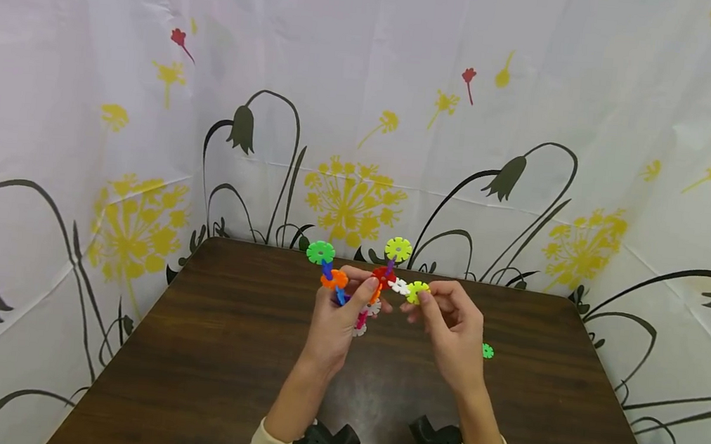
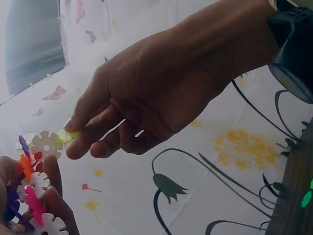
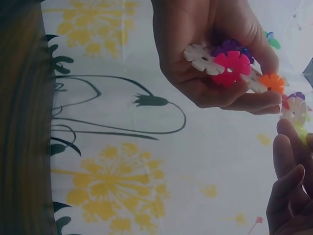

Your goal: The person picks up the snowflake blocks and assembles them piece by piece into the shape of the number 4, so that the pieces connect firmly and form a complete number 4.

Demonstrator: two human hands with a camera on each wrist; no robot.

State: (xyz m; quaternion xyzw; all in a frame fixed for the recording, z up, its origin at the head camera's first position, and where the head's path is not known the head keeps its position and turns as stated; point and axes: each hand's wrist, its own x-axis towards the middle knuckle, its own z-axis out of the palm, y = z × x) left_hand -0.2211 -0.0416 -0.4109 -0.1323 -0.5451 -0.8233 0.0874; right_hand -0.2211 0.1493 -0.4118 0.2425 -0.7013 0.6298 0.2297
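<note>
Out over the table, my left hand (image 1: 328, 336) grips a branching chain of notched plastic discs, thumb pressed near a red disc (image 1: 382, 276). A green disc (image 1: 321, 252) tops one arm of the chain, above an orange disc (image 1: 333, 279); a yellow-green disc (image 1: 398, 249) tops another. My right hand (image 1: 456, 333) pinches a yellow disc (image 1: 415, 292) between thumb and fingers. It meets a white disc (image 1: 398, 286) beside the red one; whether their slots are fully joined cannot be told. Pink (image 3: 232, 68) and purple discs lie against the left palm in the right wrist view.
A loose green disc (image 1: 487, 350) lies on the dark wooden table (image 1: 210, 364), just right of my right hand. Black wrist cameras (image 1: 330, 442) sit at both cuffs. A white curtain (image 1: 356, 74) with printed flowers stands behind the table and on both sides.
</note>
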